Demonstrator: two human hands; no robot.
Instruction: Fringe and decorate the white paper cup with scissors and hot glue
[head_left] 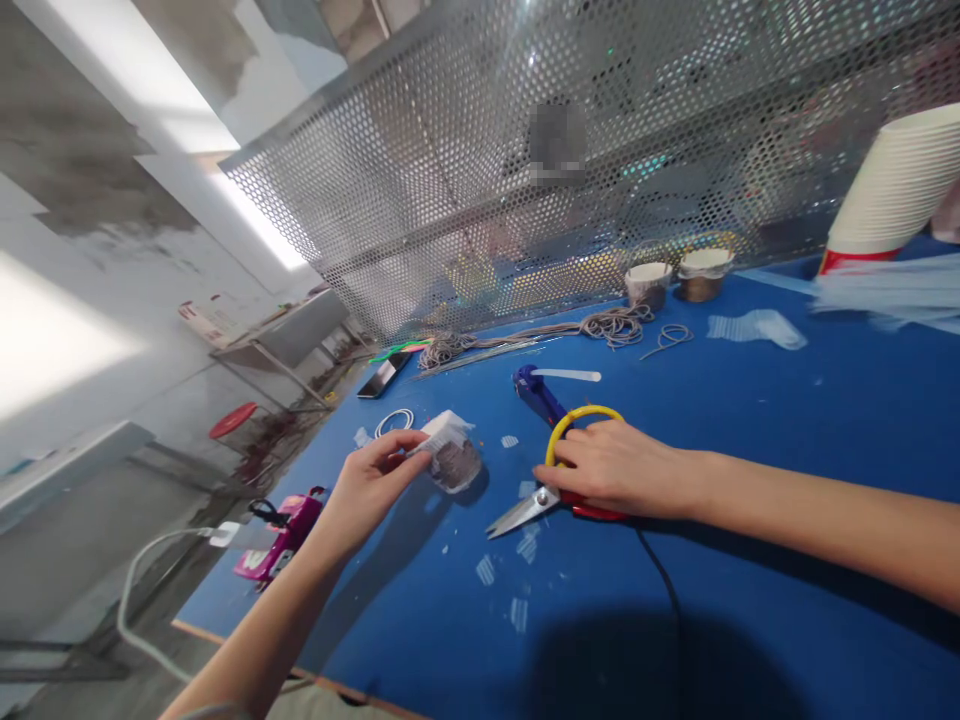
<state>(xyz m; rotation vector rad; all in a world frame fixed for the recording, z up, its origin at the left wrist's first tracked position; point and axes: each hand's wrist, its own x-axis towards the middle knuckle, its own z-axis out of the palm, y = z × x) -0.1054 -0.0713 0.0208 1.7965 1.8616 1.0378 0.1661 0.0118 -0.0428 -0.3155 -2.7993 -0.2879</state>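
In the head view, pinches a small brown-sided cup between thumb and fingers of the left hand, toward the left end of the blue desk; seemingly holds only its pale edge, perhaps to steady a light piece. Curls the right hand about the yellow and red handles of the scissors, with blades aimed left in front of the cup, apart from it; cannot make out any fingers within the loops. Has a blue glue gun just behind the right hand, probably for easy reach.

Has striped scraps scattered over the desk, and coils of cord, a phone and two similar cups along the far side, perhaps set back out of the way. Faces a perforated metal screen, with stacked paper cups at the right and a purple box with a white lead at the left edge. Beyond, looks onto a red stool, a grey table and patchy walls.
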